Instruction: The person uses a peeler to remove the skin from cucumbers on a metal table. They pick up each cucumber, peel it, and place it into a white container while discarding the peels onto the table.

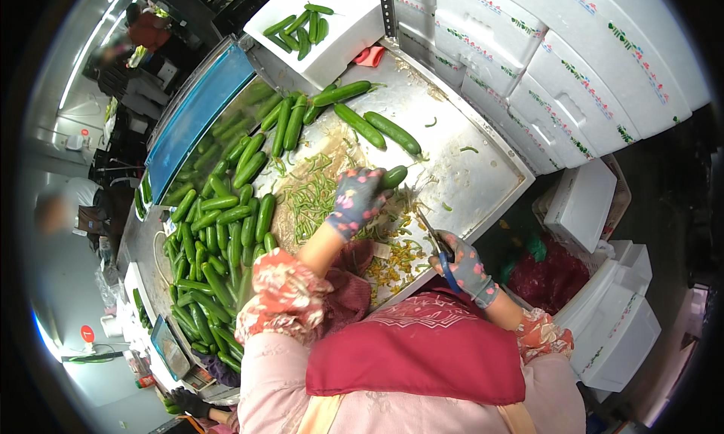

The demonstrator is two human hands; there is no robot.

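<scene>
My left hand (357, 199), in a dark glove with pink flowers, grips a cucumber (394, 177) whose rounded end sticks out past the fingers. Scissors with blue handles (448, 271) are in my gloved right hand (466, 270); their blades point up and left, just right of the held cucumber and apart from it. Around my left hand lie many thin green stem trimmings (310, 199). Yellow blossom scraps (390, 267) cover the metal table (481, 176) between me and my hands. Two whole cucumbers (392, 133) rest beyond my left hand.
A large heap of cucumbers (218, 236) lies at left, against a blue-edged clear panel (203, 117). Several cucumbers sit in a white foam box (339, 44) at the back. Foam boxes (543, 94) are stacked at right. A co-worker's black-gloved hand (192, 403) shows at lower left.
</scene>
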